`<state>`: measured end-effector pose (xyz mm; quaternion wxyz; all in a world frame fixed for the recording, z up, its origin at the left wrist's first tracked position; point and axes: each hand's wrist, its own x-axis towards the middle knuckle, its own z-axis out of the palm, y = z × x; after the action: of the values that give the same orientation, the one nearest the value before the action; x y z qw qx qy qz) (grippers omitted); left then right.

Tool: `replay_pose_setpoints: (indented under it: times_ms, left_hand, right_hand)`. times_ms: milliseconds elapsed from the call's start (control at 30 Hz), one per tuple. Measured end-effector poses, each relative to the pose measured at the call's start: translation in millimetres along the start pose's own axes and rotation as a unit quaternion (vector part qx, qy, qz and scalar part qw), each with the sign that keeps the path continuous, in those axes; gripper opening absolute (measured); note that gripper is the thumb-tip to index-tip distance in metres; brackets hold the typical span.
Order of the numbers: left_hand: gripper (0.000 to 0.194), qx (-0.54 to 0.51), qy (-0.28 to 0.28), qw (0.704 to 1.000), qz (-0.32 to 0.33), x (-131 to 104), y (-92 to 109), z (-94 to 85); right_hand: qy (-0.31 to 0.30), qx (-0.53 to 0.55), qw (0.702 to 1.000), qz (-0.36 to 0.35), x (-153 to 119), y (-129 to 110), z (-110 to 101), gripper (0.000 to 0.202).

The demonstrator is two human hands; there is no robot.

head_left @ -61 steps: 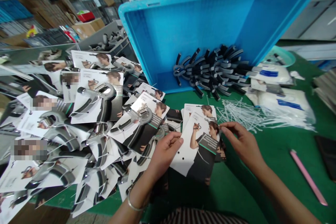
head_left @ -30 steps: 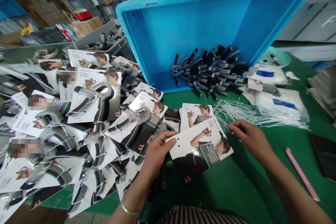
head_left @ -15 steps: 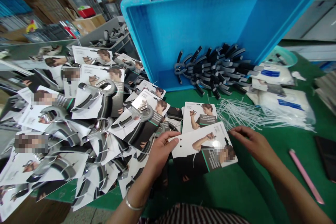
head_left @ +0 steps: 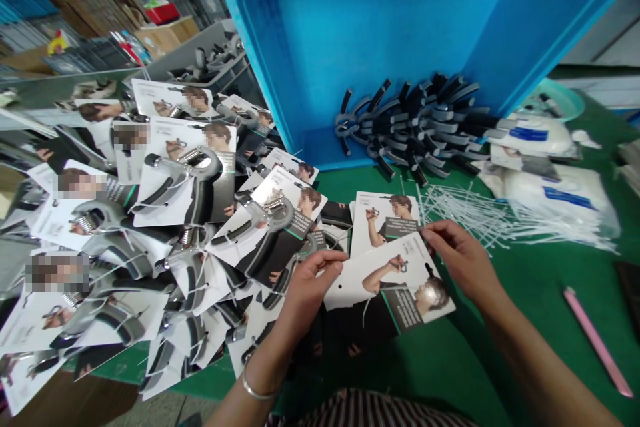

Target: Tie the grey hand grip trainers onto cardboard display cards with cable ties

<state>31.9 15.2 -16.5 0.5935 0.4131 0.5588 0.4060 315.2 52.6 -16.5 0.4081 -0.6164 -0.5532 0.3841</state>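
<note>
My left hand (head_left: 313,283) pinches the left edge of a printed card (head_left: 370,280), which lies tilted above the green table. A white tie pokes out of the card's middle, and a small hole shows near my left thumb. At the card's upper right corner, my right hand (head_left: 457,257) has its fingers pressed together on the edge. Just behind is a stack of similar cards (head_left: 370,223). White cable ties (head_left: 465,210) lie spread beyond my right hand. To the left, a large pile of hand grippers fastened on cards (head_left: 270,213) reaches close to my left hand.
A big blue crate (head_left: 380,27) lies on its side at the back, with loose hand grippers (head_left: 410,123) at its opening. Bags of ties (head_left: 560,197) are at the right, a pink cutter (head_left: 597,340) nearer. Behind the pile stands a grey bin (head_left: 175,57).
My right hand has moved left and slightly up, onto the card's upper right corner. My left hand still holds the card's left edge. The camera view has shifted slightly.
</note>
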Motion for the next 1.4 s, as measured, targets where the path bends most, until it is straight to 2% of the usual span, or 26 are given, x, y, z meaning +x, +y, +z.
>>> replay_pose_setpoints:
  times_ms: [133,200,267,400,467,633,733,800,900,1067,1167,1300,1400]
  left_hand:
    - [0.024,0.012,-0.006,1.000,0.014,2.2,0.7,2.9]
    - [0.023,0.015,-0.010,1.000,0.019,3.0,-1.2,3.9]
    - [0.023,0.018,-0.010,1.000,0.019,3.6,-4.3,4.8]
    - [0.022,0.033,-0.013,0.999,0.015,6.0,-7.1,8.7]
    - [0.021,0.050,-0.018,0.998,0.023,8.0,-4.0,12.0]
    - [0.017,0.147,0.019,0.978,0.145,7.7,10.4,19.7]
    - [0.023,0.127,0.019,0.982,0.138,2.8,15.2,20.8]
    - [0.026,0.098,-0.003,0.989,0.111,-0.3,15.9,20.1]
    - [0.025,0.088,-0.041,0.989,0.108,-2.2,15.5,18.9]
    - [0.018,0.107,-0.072,0.983,0.132,0.0,14.1,19.2]
    - [0.014,0.118,-0.056,0.980,0.149,1.3,13.8,20.0]
    - [0.008,0.129,0.004,0.969,0.208,2.1,16.4,19.0]
    - [0.009,0.133,0.022,0.968,0.212,1.9,17.1,13.9]
  right_hand:
    - [0.065,0.048,0.997,-0.014,-2.9,-8.7,-3.9,0.016]
    - [0.063,0.085,0.994,-0.014,-6.5,-15.6,-1.2,0.015]
    - [0.026,0.110,0.994,-0.004,-10.2,-21.4,6.5,0.016]
    - [-0.107,0.149,0.983,0.021,-14.0,-29.4,31.7,0.019]
    - [-0.151,0.165,0.974,0.027,-13.6,-33.9,43.9,0.020]
    - [-0.232,0.203,0.951,0.029,-15.0,-44.6,60.5,0.023]
    - [-0.271,0.221,0.936,0.030,-19.8,-42.5,61.8,0.024]
    - [-0.275,0.218,0.936,0.033,-22.6,-38.7,60.3,0.024]
    - [-0.285,0.169,0.943,0.023,-24.5,-35.8,56.8,0.022]
    - [-0.282,-0.003,0.957,-0.066,-25.7,-39.9,55.3,0.017]
    - [-0.282,-0.020,0.956,-0.074,-26.6,-39.9,57.7,0.017]
    - [-0.301,0.013,0.952,-0.042,-25.9,-37.8,58.6,0.018]
    - [-0.313,0.055,0.948,-0.010,-24.0,-36.6,56.7,0.019]
